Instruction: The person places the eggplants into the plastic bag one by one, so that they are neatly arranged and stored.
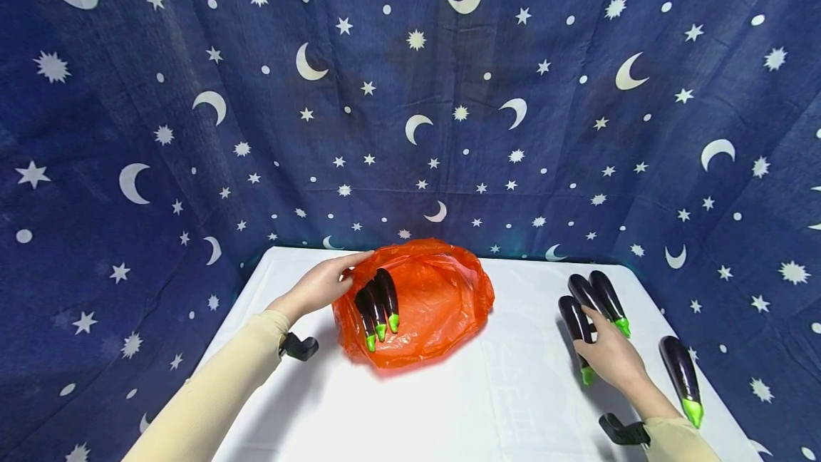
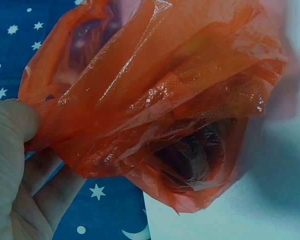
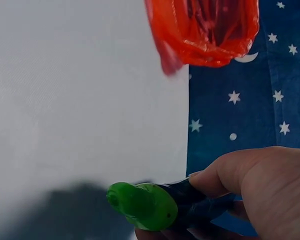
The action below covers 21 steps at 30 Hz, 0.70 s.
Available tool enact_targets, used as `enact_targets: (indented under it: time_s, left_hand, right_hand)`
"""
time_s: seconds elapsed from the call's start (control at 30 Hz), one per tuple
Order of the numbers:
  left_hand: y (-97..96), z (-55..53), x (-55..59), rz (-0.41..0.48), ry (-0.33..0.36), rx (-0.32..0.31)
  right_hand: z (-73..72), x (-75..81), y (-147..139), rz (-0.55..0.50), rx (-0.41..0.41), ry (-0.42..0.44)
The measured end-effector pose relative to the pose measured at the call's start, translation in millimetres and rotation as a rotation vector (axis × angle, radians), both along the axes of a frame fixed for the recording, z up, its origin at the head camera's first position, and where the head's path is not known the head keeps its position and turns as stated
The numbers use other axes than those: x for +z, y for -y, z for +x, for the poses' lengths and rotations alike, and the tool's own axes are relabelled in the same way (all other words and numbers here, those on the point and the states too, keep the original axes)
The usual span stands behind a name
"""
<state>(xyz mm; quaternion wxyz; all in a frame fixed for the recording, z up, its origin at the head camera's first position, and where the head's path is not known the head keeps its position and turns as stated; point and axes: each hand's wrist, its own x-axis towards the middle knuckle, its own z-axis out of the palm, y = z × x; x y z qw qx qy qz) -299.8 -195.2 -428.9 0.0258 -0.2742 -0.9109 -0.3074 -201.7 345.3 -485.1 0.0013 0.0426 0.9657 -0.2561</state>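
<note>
An orange-red plastic bag [image 1: 442, 305] lies spread with its mouth open at the table's middle back. Three dark eggplants [image 1: 388, 291] with green caps rest inside it on the left. My left hand [image 1: 318, 286] pinches the bag's left rim between thumb and fingers, and the left wrist view shows the thin plastic [image 2: 130, 100] creased from that grip. On the right side, my right hand [image 1: 612, 355] grips an eggplant [image 1: 569, 314] round its middle. Its green cap [image 3: 150, 207] points toward the right wrist camera.
Two more eggplants [image 1: 606, 291] lie side by side just behind the right hand. Another eggplant [image 1: 681, 369] lies near the right edge of the white table [image 1: 410, 419]. A dark blue curtain [image 1: 359, 127] with moons and stars surrounds the table at the back and sides.
</note>
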Motion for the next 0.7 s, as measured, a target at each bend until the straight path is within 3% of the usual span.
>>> enact_targets:
  time_s: [0.7]
  left_hand:
    - [0.2,-1.1,-1.1,0.01,0.014,-0.011]
  right_hand:
    - [-15.1,21.1,40,-0.012,0.064,-0.086]
